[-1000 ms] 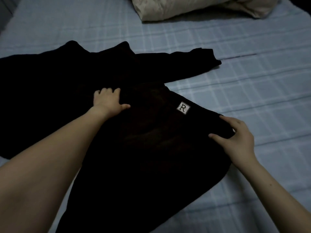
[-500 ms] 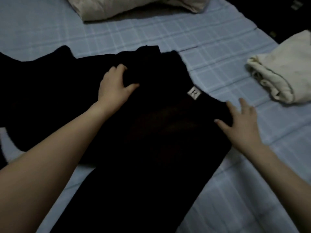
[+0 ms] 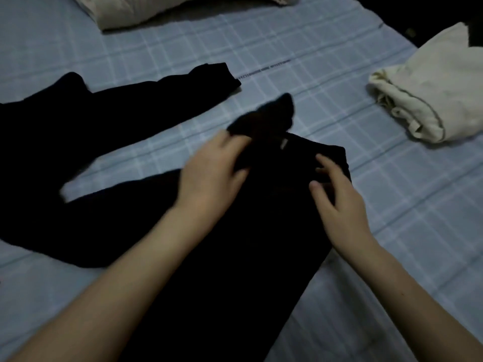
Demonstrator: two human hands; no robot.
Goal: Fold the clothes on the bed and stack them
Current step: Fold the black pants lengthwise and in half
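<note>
At the left of the frame, a black top (image 3: pixel 52 142) lies spread on the bed's blue checked sheet (image 3: pixel 326 61). One sleeve (image 3: pixel 162 97) stretches flat toward the upper middle, its cuff ending on bare sheet. A wedge of sheet shows between this sleeve and the body of the top, which runs from the centre down to the bottom edge.

At the top edge, left of centre, lies a roll of cream bedding (image 3: pixel 136 11), well apart from the top.

In the centre, the left hand (image 3: pixel 211 176) comes in from the lower left on a bare forearm. Its fingers are curled round a flap (image 3: pixel 271 111) of the black cloth and hold it lifted off the bed; the flap is blurred. Just right of the flap, a small pale label (image 3: pixel 284 142) shows on the top, too blurred to read.

Right of centre, the right hand (image 3: pixel 339 199) lies on the top near its upper right corner. Its fingers (image 3: pixel 325 163) are bent, with the tips on the cloth and the thumb held apart. I cannot tell in the dim light whether they pinch a fold or only press.

At the right edge, a cream pile (image 3: pixel 433 95) of folded clothes sits on the sheet, well apart from the black top and from both hands.
</note>
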